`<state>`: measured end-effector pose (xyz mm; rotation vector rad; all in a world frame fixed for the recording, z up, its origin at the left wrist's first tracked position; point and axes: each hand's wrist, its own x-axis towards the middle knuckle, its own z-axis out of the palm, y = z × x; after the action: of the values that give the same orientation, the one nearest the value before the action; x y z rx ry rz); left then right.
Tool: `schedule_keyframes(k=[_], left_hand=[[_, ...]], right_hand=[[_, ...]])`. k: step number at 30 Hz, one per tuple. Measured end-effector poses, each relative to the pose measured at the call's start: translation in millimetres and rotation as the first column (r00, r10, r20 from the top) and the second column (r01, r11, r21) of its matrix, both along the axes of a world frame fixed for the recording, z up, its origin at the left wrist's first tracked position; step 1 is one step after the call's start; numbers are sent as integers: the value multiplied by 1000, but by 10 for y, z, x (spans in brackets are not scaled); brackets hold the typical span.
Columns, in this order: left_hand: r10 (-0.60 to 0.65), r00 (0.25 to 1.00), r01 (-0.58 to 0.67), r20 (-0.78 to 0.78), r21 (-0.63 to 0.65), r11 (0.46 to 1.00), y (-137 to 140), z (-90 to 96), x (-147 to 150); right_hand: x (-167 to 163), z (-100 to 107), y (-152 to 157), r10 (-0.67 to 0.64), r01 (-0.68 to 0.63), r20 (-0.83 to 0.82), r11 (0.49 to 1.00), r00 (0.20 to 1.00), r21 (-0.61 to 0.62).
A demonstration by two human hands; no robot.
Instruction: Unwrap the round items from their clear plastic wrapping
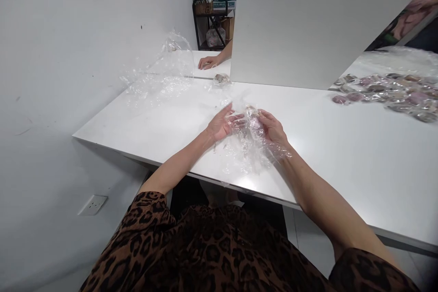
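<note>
My right hand is closed around a rounded pale-pink piece, perhaps a stone, with crinkled clear plastic film about it. The film hangs below and lies partly over the right wrist. Just to the left, my left hand is open, palm turned inward and fingers stretched out behind a part of the film. Both hands are above the white table. Beyond them lies a small brownish piece in clear plastic.
A heap of loose clear film lies at the table's left end by the wall. Several wrapped pink and brown pieces lie at the right. A white upright panel stands behind; past it are another person's hand and a black shelf.
</note>
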<state>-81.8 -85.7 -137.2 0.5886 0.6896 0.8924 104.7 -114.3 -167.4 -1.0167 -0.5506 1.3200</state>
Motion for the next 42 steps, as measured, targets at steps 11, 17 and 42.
schedule_keyframes(k=[11,17,42], left_hand=[[40,905,56,-424,212,976,-143,292,-33],[9,847,164,-531,277,947,-243,573,-40],[109,818,109,-564,338,935,-211,1151,-109]], right_hand=[[-42,46,35,102,-111,206,993,973,33],[-50,119,-84,191,-223,354,974,915,51],[-22,118,-81,214,-293,514,953,831,78]])
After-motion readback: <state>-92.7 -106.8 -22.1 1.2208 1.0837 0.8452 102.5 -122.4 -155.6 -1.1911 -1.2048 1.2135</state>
